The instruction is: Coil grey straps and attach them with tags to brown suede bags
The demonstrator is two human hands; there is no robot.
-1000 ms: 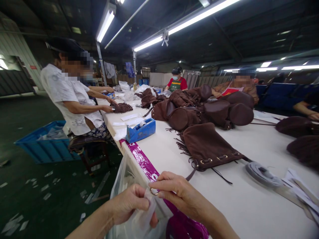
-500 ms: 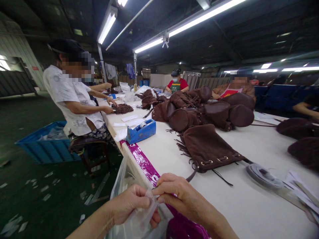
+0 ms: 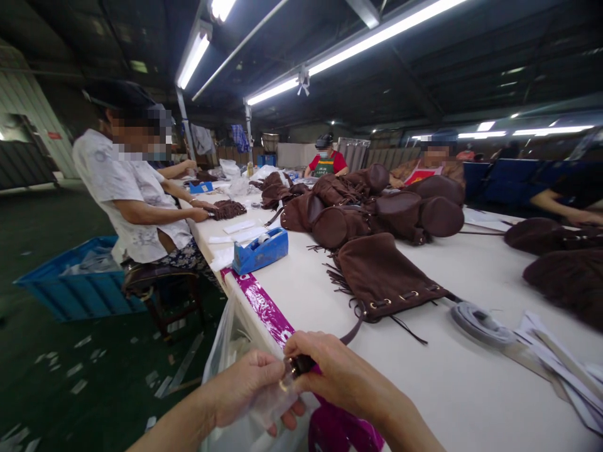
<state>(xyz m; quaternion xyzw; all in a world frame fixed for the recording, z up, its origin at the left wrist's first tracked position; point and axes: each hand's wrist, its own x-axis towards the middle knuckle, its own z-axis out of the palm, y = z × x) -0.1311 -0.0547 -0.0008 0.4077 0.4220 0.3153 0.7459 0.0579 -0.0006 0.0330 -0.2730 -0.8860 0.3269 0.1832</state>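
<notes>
At the near table edge my left hand (image 3: 247, 382) pinches a small piece of clear plastic film (image 3: 272, 402). My right hand (image 3: 336, 370), close against it, grips the dark strap (image 3: 302, 364), whose end shows gold-coloured metal and pokes toward the film. That strap seems to run to the brown fringed drawstring bag (image 3: 389, 276) lying on the white table, with gold eyelets along its near edge. Part of the strap is hidden behind my right hand. Beneath my hands a translucent plastic bag (image 3: 225, 345) hangs at the table's side.
A blue tape dispenser (image 3: 261, 251) stands at the left table edge by purple printed tape (image 3: 264, 304). Brown bags (image 3: 339, 226) are heaped beyond. A grey strap roll (image 3: 480, 323) lies right. A co-worker (image 3: 136, 194) sits left beside a blue bin (image 3: 75, 295).
The dark strap end with its metal part now shows between my hands, where mostly film was visible before. My right fingers have spread around it. The view has shifted slightly right.
</notes>
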